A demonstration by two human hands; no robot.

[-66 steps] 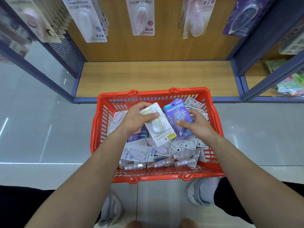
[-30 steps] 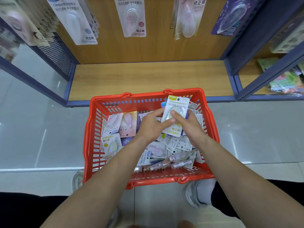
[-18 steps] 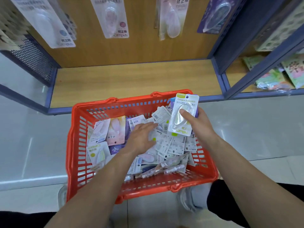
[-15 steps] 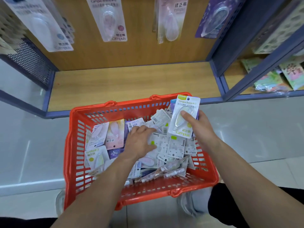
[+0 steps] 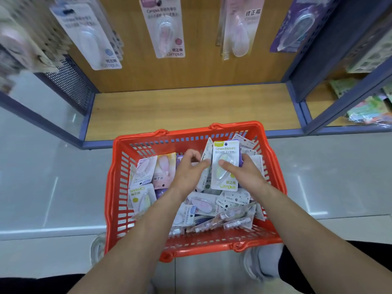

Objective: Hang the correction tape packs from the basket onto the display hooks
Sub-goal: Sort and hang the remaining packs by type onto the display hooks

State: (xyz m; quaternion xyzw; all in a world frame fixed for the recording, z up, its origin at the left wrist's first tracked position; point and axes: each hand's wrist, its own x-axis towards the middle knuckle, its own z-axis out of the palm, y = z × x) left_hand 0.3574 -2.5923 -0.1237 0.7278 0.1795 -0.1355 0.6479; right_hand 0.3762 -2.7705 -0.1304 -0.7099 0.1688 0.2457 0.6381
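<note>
Down over the basket (image 5: 110,187) on glossy floor (image 5: 53,177), right grip (image 5: 246,177) clasps a yellow pack (image 5: 226,149); left grip (image 5: 186,175) unclear.

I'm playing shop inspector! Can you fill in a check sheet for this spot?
Surface: grey floor under the orange basket.
Job's things: loose packs fill the basket; hung packs on the wooden display.
Clutter: nothing seen.
Hands: right hand grips a yellow-green pack; left hand touches a tilted white pack, grip unclear.
Cables: nothing seen.
Surroundings: blue shelf frame, colourful goods to the right.
</note>
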